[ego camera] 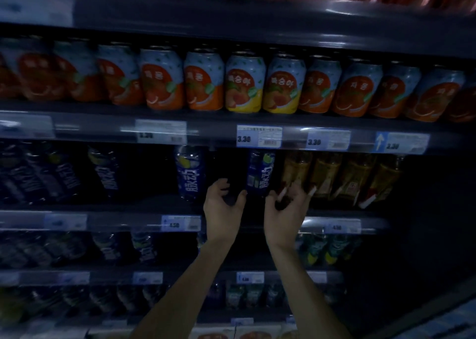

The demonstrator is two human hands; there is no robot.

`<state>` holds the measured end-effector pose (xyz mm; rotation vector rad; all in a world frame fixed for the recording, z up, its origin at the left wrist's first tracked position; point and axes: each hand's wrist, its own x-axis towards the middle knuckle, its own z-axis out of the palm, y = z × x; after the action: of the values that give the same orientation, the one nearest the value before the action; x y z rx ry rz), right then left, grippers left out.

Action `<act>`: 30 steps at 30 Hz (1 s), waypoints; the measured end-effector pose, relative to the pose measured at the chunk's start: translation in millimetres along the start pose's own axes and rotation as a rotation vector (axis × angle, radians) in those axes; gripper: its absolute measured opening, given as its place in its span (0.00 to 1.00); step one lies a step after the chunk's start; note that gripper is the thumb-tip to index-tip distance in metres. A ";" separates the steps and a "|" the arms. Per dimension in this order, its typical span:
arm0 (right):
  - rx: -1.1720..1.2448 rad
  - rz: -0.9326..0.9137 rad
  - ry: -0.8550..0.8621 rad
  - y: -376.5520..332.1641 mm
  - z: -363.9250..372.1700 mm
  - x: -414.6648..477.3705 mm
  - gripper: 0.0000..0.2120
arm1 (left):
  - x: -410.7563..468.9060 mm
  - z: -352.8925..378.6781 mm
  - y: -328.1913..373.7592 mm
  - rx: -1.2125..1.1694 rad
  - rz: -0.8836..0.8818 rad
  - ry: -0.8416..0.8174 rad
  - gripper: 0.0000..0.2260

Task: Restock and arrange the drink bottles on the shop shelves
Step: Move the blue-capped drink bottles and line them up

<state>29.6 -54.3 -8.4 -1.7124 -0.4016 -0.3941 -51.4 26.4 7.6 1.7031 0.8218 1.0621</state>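
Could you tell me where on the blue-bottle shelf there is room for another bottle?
The dark gap between the leftmost blue bottles and the blue bottle by the left hand looks free at the front. The can row above and the amber bottles are packed tight.

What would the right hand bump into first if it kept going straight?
Probably the leftmost brown bottle. The right hand points up toward it, though it's too dark to judge depth.
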 end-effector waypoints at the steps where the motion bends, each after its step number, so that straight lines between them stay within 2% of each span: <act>1: 0.003 -0.011 0.000 -5.7 7.9 -6.5 0.22 | 2.3 -10.8 -2.8 0.004 -0.009 0.007 0.21; 7: 0.036 -0.006 -0.094 -35.6 54.6 -48.1 0.22 | 15.8 -77.3 -21.8 0.041 0.003 0.052 0.15; 13: 0.054 0.006 -0.178 -62.5 95.2 -85.8 0.24 | 33.8 -141.9 -44.7 0.105 0.009 0.136 0.17; 21: 0.112 0.062 -0.191 -82.7 133.2 -107.6 0.30 | 68.8 -205.4 -64.1 0.146 -0.057 0.242 0.26; 30: 0.071 0.081 -0.137 -82.8 152.3 -98.7 0.35 | 110.5 -225.0 -74.1 0.133 -0.116 0.216 0.33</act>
<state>-90.6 104.9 -9.5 -1.6853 -0.4393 -0.2019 -217.2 228.4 12.1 1.6464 1.1378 1.1456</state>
